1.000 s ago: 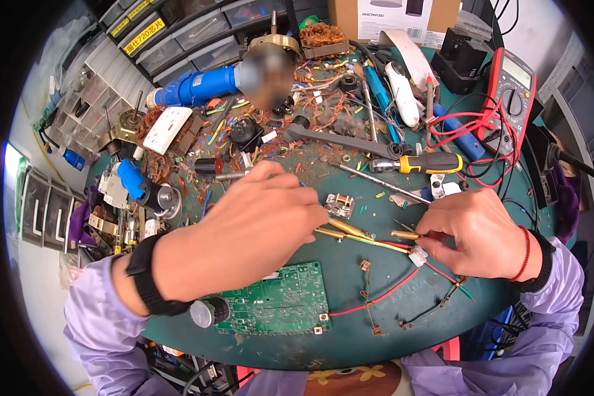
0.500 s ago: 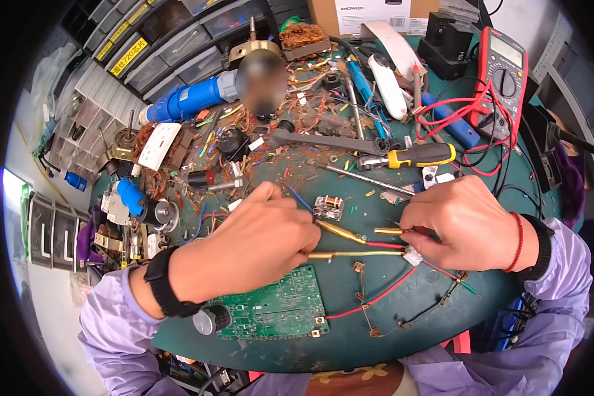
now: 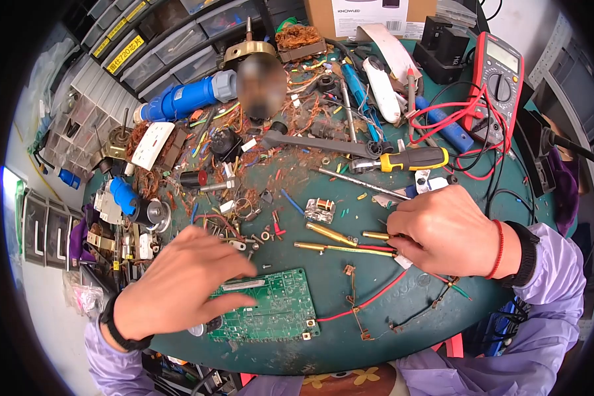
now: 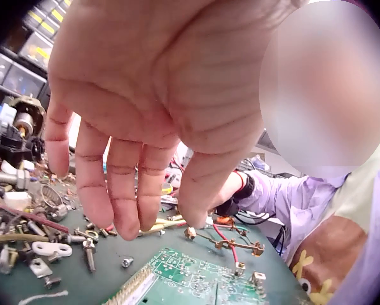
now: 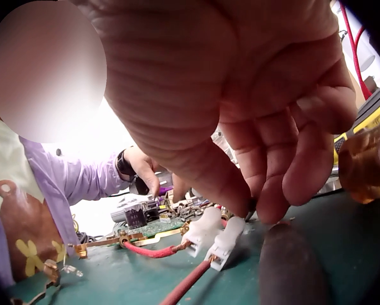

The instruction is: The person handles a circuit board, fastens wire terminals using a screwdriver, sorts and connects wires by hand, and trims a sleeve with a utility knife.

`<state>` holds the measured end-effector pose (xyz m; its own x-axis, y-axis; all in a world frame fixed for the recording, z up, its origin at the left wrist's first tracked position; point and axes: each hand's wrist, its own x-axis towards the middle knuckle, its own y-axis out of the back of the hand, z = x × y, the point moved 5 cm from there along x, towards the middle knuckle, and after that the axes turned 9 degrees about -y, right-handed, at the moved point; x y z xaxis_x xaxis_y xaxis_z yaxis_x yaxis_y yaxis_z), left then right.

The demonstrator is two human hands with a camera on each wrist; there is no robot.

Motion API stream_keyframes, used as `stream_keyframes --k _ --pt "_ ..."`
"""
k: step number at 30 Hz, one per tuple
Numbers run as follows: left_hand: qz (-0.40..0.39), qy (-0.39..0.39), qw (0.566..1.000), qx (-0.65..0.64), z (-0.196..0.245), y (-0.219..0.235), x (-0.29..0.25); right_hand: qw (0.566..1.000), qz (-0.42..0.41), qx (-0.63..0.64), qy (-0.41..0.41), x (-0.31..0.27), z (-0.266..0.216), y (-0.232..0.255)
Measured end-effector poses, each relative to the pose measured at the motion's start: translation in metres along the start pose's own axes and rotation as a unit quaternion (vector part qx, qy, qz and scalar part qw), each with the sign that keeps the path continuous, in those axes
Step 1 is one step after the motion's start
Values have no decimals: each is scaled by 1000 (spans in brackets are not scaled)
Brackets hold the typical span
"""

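Observation:
My left hand (image 3: pixel 191 280) hovers over the left part of a green circuit board (image 3: pixel 277 310), fingers extended and apart. Nothing lies against its palm in the left wrist view. My right hand (image 3: pixel 442 231) pinches a short brass-tipped wire (image 3: pixel 376 235) between thumb and fingertips; its tip points left. Just below those fingers is a white plastic connector (image 5: pixel 227 244) with red wires entering it. Two more brass-tipped leads run left from there, one with a red wire (image 3: pixel 377 248), the other with a yellow-green wire (image 3: pixel 356 250).
Small screws and nuts (image 3: pixel 264 236) lie behind the board. A clear relay-like part (image 3: pixel 320 210), screwdriver (image 3: pixel 416 158), wrench (image 3: pixel 317 142) and multimeter (image 3: pixel 498 89) with red leads sit farther back. Corroded metal strips (image 3: pixel 355 303) lie right of the board; scrap wire clutters the back left.
The left hand has left the brass-tipped leads and moved left over the board, its fingers spreading. The right hand keeps its pinch and has shifted slightly left.

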<state>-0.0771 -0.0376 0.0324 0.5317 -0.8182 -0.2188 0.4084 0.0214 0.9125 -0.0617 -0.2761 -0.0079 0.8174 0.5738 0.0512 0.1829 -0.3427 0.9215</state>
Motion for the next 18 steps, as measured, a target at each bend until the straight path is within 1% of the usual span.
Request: stream_keyframes --k 1,2,4,5,6,8,9,10,12,14,16,17,18 --pt "-8 20 1000 -2 0 -1 -12 1000 -6 -13 -6 1 1 -2" --pt "-8 21 1000 -3 1 -4 -24 999 -13 -27 -12 1 1 -3" --pt "21 73 997 -29 -1 -9 -46 1000 -5 -20 -16 0 2 -3" --pt "10 79 997 -18 1 -10 -54 1000 4 -15 -21 -1 2 -1" --pt "11 76 997 -23 4 -13 -61 1000 0 -17 -23 -3 2 -1" --pt "25 101 994 -29 5 -21 -73 999 2 -20 -29 -8 3 5" --pt "24 102 994 -20 7 -24 -76 999 -21 -13 -36 -10 2 7" --pt "27 97 995 -24 9 -29 -80 999 -24 -17 -40 -13 1 7" --pt "32 123 992 20 7 -36 -85 999 -24 -3 -37 -19 -3 11" --pt "45 119 991 28 7 -40 -85 998 -46 -4 -45 -28 -6 8" --pt "63 135 986 79 5 -39 -89 997 -19 -26 -69 -35 -12 9" --pt "63 131 985 92 5 -38 -90 997 -14 -37 -60 -38 -13 8" --pt "56 118 989 71 3 -39 -91 997 -8 -45 -59 -39 -13 7"
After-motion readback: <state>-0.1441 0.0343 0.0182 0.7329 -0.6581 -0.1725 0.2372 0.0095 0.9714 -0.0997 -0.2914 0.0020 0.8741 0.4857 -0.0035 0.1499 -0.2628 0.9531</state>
